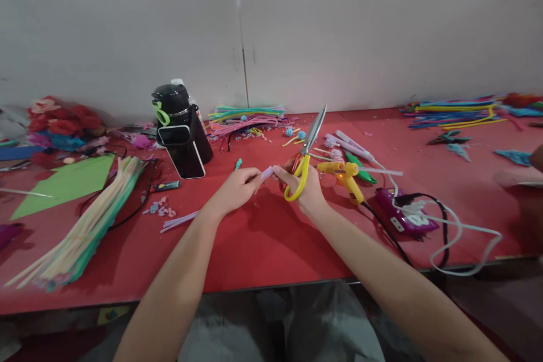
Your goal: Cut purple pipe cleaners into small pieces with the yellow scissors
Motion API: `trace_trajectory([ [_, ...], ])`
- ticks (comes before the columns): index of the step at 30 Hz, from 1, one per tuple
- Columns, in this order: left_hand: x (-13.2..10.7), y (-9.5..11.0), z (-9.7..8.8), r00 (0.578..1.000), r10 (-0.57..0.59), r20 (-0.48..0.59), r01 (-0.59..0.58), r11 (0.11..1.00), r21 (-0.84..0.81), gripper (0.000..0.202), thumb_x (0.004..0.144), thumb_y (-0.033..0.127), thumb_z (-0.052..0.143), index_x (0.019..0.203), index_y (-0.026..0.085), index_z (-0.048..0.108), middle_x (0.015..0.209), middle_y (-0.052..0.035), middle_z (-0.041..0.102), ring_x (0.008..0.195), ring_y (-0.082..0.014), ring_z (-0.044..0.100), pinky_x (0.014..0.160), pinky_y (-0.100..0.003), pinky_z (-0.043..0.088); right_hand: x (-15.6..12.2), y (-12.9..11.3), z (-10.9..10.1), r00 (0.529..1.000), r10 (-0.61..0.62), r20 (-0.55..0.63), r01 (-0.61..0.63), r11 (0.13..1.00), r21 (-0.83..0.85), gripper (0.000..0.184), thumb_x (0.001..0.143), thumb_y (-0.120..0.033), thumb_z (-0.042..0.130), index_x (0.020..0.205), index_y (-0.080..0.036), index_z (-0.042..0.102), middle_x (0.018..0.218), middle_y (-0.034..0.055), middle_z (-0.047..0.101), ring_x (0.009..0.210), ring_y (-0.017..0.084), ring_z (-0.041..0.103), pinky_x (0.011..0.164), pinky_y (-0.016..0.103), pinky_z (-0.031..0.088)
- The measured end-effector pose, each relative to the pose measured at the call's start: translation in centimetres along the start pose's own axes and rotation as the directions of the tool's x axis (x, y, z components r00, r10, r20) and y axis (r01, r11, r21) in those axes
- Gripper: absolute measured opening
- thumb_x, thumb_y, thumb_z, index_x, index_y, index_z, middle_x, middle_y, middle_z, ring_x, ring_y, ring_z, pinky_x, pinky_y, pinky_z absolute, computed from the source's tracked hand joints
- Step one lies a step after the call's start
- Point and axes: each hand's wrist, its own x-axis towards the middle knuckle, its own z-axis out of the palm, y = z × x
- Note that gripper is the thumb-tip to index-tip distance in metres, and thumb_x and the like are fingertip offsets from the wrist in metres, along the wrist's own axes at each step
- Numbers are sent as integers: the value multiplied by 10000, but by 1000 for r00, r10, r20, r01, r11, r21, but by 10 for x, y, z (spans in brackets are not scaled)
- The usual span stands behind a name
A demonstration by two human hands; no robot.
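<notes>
Above the middle of the red table, my left hand (241, 189) pinches a short lilac piece (267, 172) that looks like pipe cleaner. My right hand (309, 189) has its thumb and fingertips at the other end of that piece. The same hand carries scissors (313, 134) with yellow handles, blades pointing up and away from me. Just right of it, a yellow hot glue gun (345, 175) lies with an orange light lit and a glue stick out its back. Several lilac stems (180, 222) rest left of my left hand, beside small lilac and blue bits (160, 207).
A pipe cleaner bundle (91, 223) and a green sheet (68, 186) lie at left. A black bottle (172, 103) stands behind a phone (185, 150). A purple power strip (403, 212) with looping cables is at right, near pliers (449, 137). White panels (127, 39) close the back.
</notes>
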Motion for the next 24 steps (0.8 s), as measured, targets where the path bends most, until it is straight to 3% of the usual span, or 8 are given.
trace_trajectory([
  [5,2,-1,1,999,30,-15,-29,999,27,312,971,348,482,707,183,506,651,34,457,621,-129,422,616,-295,346,-3,-5,1,1000,4,20,-3,999,-32,449,607,-498,882,702,-215,546,626,-9,644,587,153,635,541,279,485],
  [10,5,-11,-7,981,102,-167,-97,994,41,296,962,365,503,749,176,585,721,8,563,693,-141,500,675,-285,375,-6,-10,0,997,64,41,-59,992,-107,521,628,-589,848,738,-231,486,562,-49,583,451,112,518,448,255,396],
  [15,10,-25,-23,906,60,-418,-104,991,-83,257,918,364,540,749,179,599,672,5,532,634,-131,468,617,-265,355,-9,-18,-8,954,143,262,-53,945,-322,549,714,-685,747,673,-231,441,507,-78,418,447,87,384,463,256,295],
  [20,11,-37,-36,797,-33,-603,-139,962,-236,259,896,399,561,756,183,596,626,22,441,558,-114,372,523,-251,276,-12,-15,-17,901,202,384,75,800,-595,543,760,-674,708,652,-218,435,592,-68,328,541,91,306,504,256,224],
  [24,10,-39,-38,807,-56,-588,-155,941,-302,243,909,369,566,758,181,595,592,36,395,523,-103,337,493,-250,234,-11,-10,-19,875,198,442,154,751,-642,559,786,-673,678,632,-218,392,644,-57,273,587,97,260,519,255,210],
])
